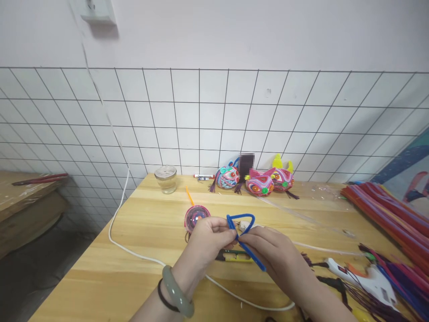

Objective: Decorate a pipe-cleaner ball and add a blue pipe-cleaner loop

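A blue pipe cleaner (241, 218) is bent into a loop above the wooden table (144, 268). My left hand (208, 241), with a green bangle and a black band on its wrist, pinches the loop's left side. My right hand (275, 257) grips the crossing point, and the free blue end sticks out down and right over that hand. Just behind my left hand sits a round clear ball (196, 217) with pink and purple inside, an orange stick rising from it. A yellow object (234, 256) lies on the table under my hands.
A white glue gun (365, 278) lies at the right, its white cord (134, 255) looping across the table. Bundles of coloured pipe cleaners (389, 214) fill the right edge. Colourful fish-shaped crafts (259, 183) and a glass jar (166, 179) stand by the tiled wall.
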`<state>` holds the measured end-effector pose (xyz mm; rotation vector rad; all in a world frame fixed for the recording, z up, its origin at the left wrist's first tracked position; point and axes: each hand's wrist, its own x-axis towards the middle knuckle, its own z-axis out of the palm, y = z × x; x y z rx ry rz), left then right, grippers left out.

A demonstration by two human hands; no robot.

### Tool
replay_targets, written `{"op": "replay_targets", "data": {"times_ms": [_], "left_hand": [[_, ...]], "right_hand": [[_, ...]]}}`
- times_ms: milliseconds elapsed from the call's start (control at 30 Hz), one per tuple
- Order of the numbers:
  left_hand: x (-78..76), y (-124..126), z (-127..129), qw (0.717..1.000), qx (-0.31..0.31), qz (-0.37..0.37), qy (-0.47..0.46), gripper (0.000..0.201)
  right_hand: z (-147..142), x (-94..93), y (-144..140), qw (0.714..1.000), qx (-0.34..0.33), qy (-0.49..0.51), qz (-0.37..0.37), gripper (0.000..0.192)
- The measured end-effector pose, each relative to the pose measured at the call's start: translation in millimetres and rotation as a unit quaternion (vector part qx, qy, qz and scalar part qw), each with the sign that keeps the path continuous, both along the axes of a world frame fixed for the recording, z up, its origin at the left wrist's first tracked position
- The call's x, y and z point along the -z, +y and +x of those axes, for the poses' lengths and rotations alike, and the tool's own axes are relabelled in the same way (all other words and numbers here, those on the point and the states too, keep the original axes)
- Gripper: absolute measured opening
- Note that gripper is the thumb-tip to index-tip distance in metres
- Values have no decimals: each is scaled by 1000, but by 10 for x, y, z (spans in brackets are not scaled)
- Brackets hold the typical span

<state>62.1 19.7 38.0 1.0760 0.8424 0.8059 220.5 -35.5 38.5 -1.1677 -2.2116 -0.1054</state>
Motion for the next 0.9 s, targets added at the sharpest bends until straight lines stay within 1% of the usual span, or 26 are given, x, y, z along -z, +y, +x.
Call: {"op": "replay_targets", "data": {"times_ms": [200, 367, 567, 700, 900], "left_hand": [[-25, -5, 29, 1000, 14, 26, 7, 7], [-60, -35, 36, 999, 23, 29, -1, 7], [-40, -43, 31, 997, 41, 57, 8, 6], [-25, -50, 41, 996, 51, 66, -1, 7], [2, -54, 39, 996, 61, 68, -21, 10]], "right_hand": [[17, 33, -9, 1000, 14, 2, -25, 20], [9, 44, -26, 994, 50, 18, -91, 18], [-29, 26, -34, 986, 84, 75, -121, 14], [-38, 37, -42, 975, 82, 136, -155, 13], [-42, 42, -35, 954, 90, 197, -208, 14]]}}
